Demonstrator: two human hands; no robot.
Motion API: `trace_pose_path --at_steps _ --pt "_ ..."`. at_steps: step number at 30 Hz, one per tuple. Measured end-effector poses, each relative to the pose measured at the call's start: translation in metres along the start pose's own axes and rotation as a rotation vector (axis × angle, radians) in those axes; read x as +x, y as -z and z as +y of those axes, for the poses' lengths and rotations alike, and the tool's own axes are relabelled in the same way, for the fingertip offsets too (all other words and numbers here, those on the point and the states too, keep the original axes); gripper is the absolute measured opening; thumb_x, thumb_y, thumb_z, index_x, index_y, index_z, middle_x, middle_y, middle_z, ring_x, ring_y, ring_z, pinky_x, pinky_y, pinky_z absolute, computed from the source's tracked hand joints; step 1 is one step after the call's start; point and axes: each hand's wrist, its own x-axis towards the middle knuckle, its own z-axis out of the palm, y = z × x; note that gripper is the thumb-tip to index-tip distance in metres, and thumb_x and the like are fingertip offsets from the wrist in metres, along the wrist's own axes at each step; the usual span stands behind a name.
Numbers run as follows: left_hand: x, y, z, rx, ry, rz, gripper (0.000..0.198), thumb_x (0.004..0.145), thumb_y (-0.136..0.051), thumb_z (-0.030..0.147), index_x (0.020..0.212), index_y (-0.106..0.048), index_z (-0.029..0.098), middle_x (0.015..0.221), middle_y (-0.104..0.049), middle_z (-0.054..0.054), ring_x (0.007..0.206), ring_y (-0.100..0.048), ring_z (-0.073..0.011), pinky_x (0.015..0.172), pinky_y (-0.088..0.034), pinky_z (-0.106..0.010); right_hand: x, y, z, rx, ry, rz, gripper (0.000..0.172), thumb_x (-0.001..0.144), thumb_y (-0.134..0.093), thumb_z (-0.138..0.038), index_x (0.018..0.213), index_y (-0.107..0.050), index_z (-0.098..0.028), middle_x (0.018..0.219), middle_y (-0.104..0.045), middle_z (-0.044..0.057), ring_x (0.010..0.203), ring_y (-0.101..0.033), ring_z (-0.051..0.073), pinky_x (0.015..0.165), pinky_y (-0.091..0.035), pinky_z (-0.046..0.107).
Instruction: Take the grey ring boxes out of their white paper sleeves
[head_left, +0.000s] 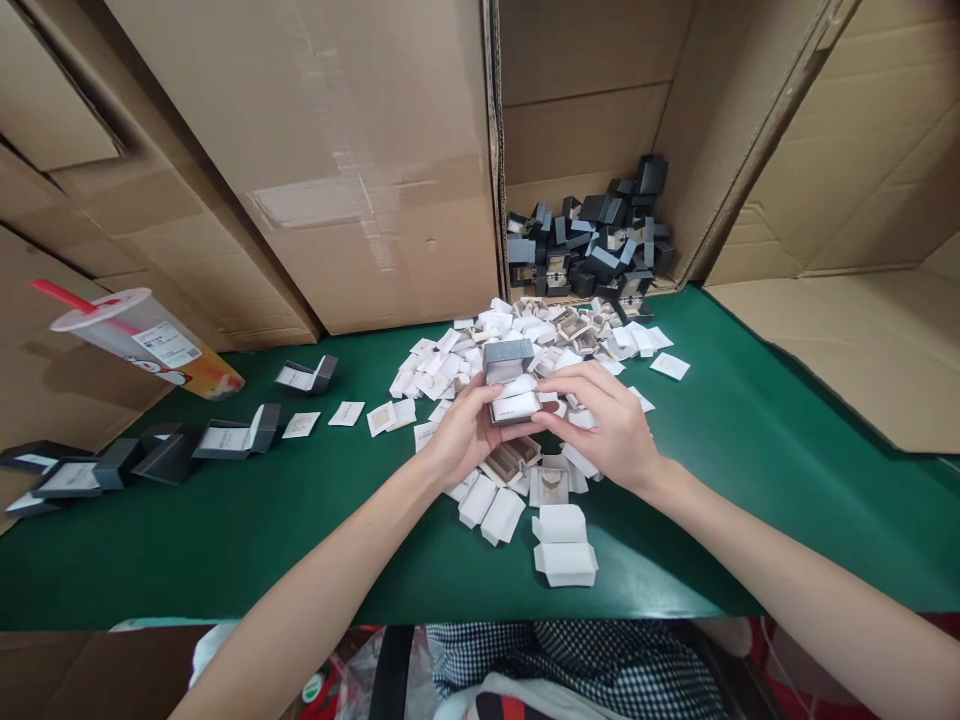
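Note:
A small hinged jewellery box (pixel 508 355) with a dark grey lid stands open above the middle of the table. My left hand (pixel 466 425) is closed around its left side and underside. My right hand (pixel 607 420) pinches a folded white card insert (pixel 517 405) with printing on it, at the mouth of the box; how far in it sits I cannot tell. Beneath both hands spreads a heap of white card inserts (pixel 442 365), some with brown-looking parts. An unfolded white insert (pixel 566 560) lies near the table's front edge.
Black boxes (pixel 600 240) are piled inside an open cardboard carton (pixel 585 130) at the back. Several open black boxes (pixel 225 438) line the left side, near a drink cup (pixel 142 340) with a red straw. A cardboard flap (pixel 847 350) lies over the green table (pixel 750 400) at right.

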Motion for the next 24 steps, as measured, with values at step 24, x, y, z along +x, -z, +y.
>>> trace_pose_path --at_steps 24 --pt "0.0 0.002 -0.01 0.267 -0.088 0.106 0.046 0.083 -0.06 0.039 0.12 -0.039 0.022 0.075 -0.058 0.002 0.053 -0.061 -0.012 0.052 -0.061 -0.036 -0.003 -0.006 -0.007 0.211 -0.083 -0.137 0.021 0.087 -0.056 -0.017 0.107 -0.062 -0.021 0.107 -0.061 0.01 0.103 -0.057 0.022 0.087 -0.05 0.043"
